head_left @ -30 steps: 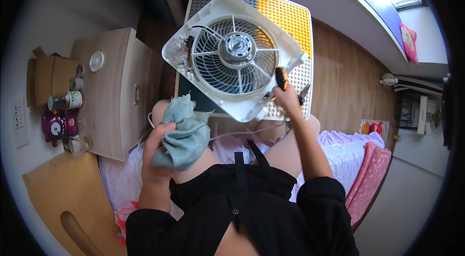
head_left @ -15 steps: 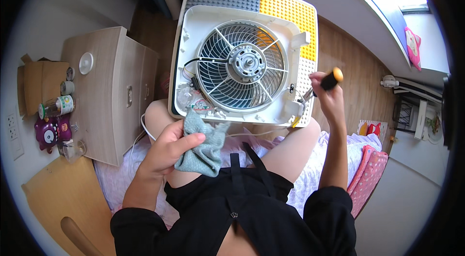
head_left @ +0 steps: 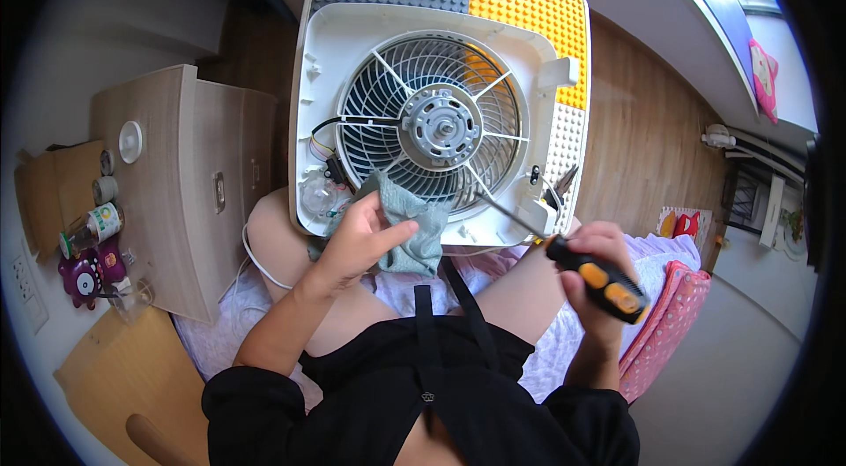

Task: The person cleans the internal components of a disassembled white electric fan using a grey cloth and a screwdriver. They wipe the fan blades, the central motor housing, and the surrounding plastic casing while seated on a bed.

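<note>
A white fan housing (head_left: 322, 47) lies in front of me, with a round grille and a silver motor (head_left: 442, 126) at its middle. My left hand (head_left: 357, 241) is closed on a grey-green cloth (head_left: 421, 221), which overlaps the housing's near edge and the lower grille. In my right hand (head_left: 599, 254) is a black and orange screwdriver (head_left: 608, 288). Its shaft slants up and left over the housing's near right part, the tip by the grille; whether it touches cannot be seen. Pliers (head_left: 560, 186) lie at the housing's right edge, near a small black connector (head_left: 534, 173).
The housing rests on a table topped with grey, yellow and white studded plates (head_left: 529, 16). Left stands a wooden cabinet (head_left: 145, 193) with a round white lid (head_left: 130, 141), jars and a purple toy (head_left: 84, 276). A pink dotted cloth (head_left: 665, 325) lies right of the bed.
My left hand has brought the cloth up and right onto the housing's near edge. My right hand has moved down, and the screwdriver has swung so its shaft points at the grille.
</note>
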A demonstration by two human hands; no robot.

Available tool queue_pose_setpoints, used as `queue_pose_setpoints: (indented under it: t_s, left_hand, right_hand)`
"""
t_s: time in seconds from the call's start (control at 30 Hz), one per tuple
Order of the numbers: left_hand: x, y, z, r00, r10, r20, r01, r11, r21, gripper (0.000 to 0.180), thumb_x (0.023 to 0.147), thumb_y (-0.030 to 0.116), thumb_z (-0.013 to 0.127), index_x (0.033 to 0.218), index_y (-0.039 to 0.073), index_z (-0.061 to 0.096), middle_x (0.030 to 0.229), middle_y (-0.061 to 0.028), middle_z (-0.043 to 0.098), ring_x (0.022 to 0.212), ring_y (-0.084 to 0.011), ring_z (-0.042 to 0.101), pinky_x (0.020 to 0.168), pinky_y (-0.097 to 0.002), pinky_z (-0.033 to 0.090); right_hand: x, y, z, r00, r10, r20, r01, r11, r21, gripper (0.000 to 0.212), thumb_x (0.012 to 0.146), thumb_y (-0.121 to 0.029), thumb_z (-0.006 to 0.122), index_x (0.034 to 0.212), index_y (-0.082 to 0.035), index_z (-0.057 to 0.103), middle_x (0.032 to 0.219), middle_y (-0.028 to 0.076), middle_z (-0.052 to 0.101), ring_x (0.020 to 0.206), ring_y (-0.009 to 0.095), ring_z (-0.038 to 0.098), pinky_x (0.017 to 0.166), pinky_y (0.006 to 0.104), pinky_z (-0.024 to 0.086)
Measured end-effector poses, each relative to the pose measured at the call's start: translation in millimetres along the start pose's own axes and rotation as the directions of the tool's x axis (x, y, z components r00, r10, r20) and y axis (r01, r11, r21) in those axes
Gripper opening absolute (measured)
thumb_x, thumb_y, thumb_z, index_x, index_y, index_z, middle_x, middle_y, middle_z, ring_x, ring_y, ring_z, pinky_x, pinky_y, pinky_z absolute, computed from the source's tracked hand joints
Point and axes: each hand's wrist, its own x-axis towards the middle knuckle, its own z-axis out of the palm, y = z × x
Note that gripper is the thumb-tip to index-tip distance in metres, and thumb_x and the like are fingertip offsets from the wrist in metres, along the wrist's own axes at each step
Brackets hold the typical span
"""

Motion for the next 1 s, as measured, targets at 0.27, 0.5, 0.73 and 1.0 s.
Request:
queue_pose_setpoints:
  t_s: [0.27, 0.5, 0.73, 1.0]
  left_hand:
    - [15, -22, 3, 0.994, 0.086, -0.061, -0.080, 0.993, 0.090, 0.018, 0.088, 0.009, 0.064, 0.102, -0.001, 0.059, 0.093, -0.0049, 0.065, 0.081, -0.0091, 0.061, 0.075, -0.0242, 0.050]
    - [5, -29, 8, 0.979, 0.145, -0.143, -0.140, 0.989, 0.041, 0.020, 0.089, 0.011, 0.062, 0.102, -0.002, 0.056, 0.091, -0.0056, 0.065, 0.076, -0.0092, 0.061, 0.070, -0.0239, 0.050]
    - [-7, -34, 2, 0.939, 0.283, -0.198, -0.243, 0.949, 0.202, 0.032, 0.082, -0.003, 0.063, 0.105, -0.001, 0.040, 0.096, -0.0149, 0.062, 0.085, -0.0128, 0.062, 0.072, -0.0251, 0.051]
    - [-17, -30, 0, 0.993, 0.117, -0.028, -0.099, 0.930, 0.353, 0.043, 0.083, -0.002, 0.062, 0.122, -0.001, 0.045, 0.095, -0.0089, 0.062, 0.086, -0.0082, 0.059, 0.072, -0.0205, 0.049]
  right_hand:
    - [-9, 5, 27, 0.999, 0.053, 0.003, -0.053, 0.987, 0.152, 0.024, 0.071, -0.005, 0.071, 0.092, -0.002, 0.062, 0.090, 0.011, 0.058, 0.083, 0.020, 0.058, 0.075, 0.0288, 0.046]
    - [-22, 28, 36, 0.955, 0.283, -0.090, -0.242, 0.918, 0.316, 0.017, 0.083, -0.010, 0.062, 0.094, 0.001, 0.057, 0.088, 0.009, 0.051, 0.067, 0.015, 0.056, 0.059, 0.0233, 0.045]
    - [-35, 63, 49, 0.803, 0.594, 0.042, -0.342, 0.402, 0.849, 0.023, 0.088, -0.013, 0.060, 0.107, -0.001, 0.057, 0.091, 0.010, 0.062, 0.073, 0.015, 0.059, 0.069, 0.0262, 0.050]
    - [-45, 65, 70, 0.808, 0.586, 0.068, -0.331, 0.355, 0.874, 0.025, 0.088, -0.009, 0.060, 0.112, -0.003, 0.054, 0.100, 0.011, 0.060, 0.084, 0.016, 0.059, 0.080, 0.0278, 0.050]
